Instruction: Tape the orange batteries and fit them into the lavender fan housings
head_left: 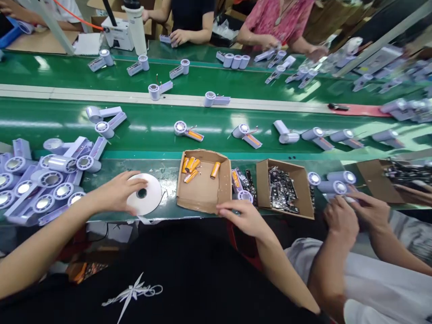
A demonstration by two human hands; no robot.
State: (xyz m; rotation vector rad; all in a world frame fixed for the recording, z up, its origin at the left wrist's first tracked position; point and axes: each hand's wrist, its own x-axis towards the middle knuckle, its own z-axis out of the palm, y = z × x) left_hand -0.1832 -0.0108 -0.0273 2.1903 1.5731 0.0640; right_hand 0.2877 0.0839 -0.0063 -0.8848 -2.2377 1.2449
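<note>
White roll [152,198], one, at left hand [119,192], grip apart; one box [204,195] at right hand [249,218], grip unclear

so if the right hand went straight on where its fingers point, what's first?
The near right corner of the cardboard box holding orange batteries. The right hand looks right at that corner; whether it touches is hard to tell.
</note>
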